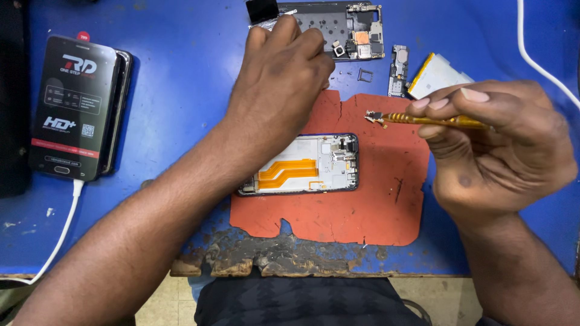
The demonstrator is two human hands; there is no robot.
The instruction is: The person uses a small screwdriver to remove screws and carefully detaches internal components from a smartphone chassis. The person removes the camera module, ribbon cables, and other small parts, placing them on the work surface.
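A small metal part (376, 117) rides on the tip of a slim yellow screwdriver (435, 121), pinched between the thumb and fingers of the right hand (495, 151) above a worn red rubber mat (374, 205). Just left of it, in the mat's middle, lies an opened phone (302, 165), its pale inner frame crossed by a glossy orange ribbon cable. The left hand (279, 78) reaches to the far side, fingers curled down onto a stripped dark phone frame (338, 27); whether they grip anything cannot be told. The work looks mid-disassembly or refit: seating so tiny a piece calls for a steady tip and a fine aim. Near the frame rest a thin SIM tray (365, 74), a small grey board (399, 69) and a flat pale battery (438, 73). At far left, a boxed screen protector (72, 108) lies on another phone on the scuffed blue table (175, 108).
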